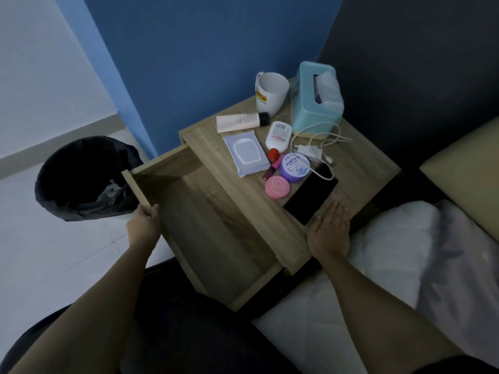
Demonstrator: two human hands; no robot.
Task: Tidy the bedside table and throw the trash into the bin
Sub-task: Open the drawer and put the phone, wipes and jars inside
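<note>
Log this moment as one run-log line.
drawer: pulled open | left hand: grips drawer front | right hand: flat on bedside table beside phone | bin: on floor, left of table

The wooden tabletop (359, 168) carries a cluster of things around a purple jar (294, 168). Touching the jar on its left lie a red-capped stick (273, 155) and a pink tube (271, 170). Nearer than the jar sits a round pink compact (277, 186), and to its near right a black phone (310, 197) lies flat. Just beyond the jar lie a white bottle (278, 136) and a white charger (313, 152) with looped cable. Farther back stand a teal tissue box (307, 103) and a white mug (270, 91). Left of the jar lies a wipes pack (245, 155), and beyond that a cream tube (240, 122).
</note>
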